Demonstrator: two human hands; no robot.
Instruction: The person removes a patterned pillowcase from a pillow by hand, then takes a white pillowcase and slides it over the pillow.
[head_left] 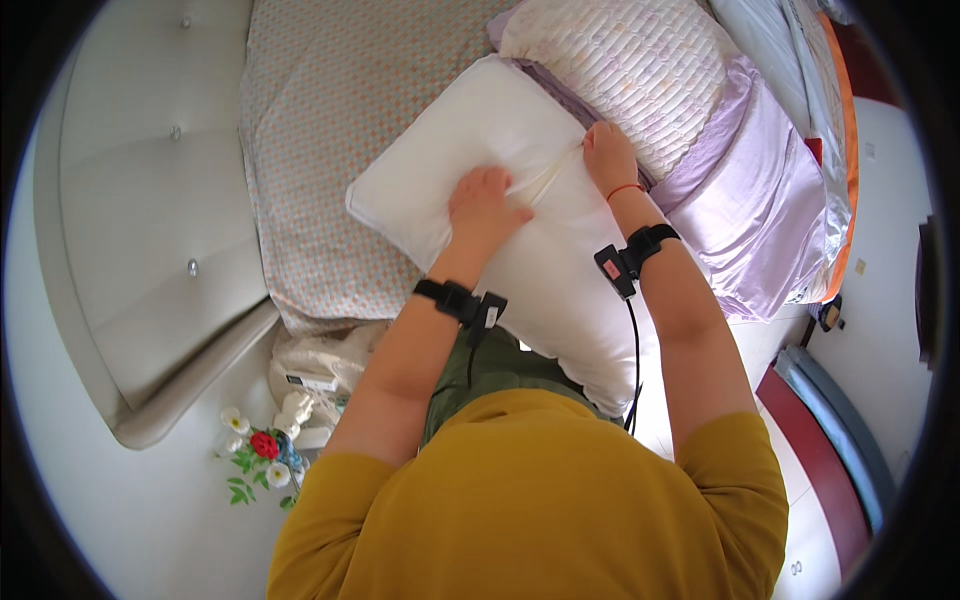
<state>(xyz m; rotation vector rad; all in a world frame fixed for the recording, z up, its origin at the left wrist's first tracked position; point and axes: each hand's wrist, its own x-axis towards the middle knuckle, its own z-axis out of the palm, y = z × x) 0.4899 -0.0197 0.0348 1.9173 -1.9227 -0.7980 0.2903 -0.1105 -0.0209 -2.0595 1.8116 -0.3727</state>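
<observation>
A plump white pillow (545, 260) lies slanted from the bed's edge toward my lap. On its upper face rests my left hand (483, 208), thumb stretched away from the fingers and the fingertips bent into the cloth. My right hand (608, 158) is closed in a pinch at the pillow's right side, gripping its cover. Between the two hands runs a pale, slit-like crease in the cover. Whether a zipper lies in this crease is too small to make out.
A bed with a checked sheet (320, 130) lies ahead, its tufted headboard (150, 230) at left. A quilted cushion (620, 70) and lilac bedding (755, 190) lie at right. Artificial-looking flowers (264, 445) stand at lower left. A dark red-edged piece of furniture (815, 460) is at lower right.
</observation>
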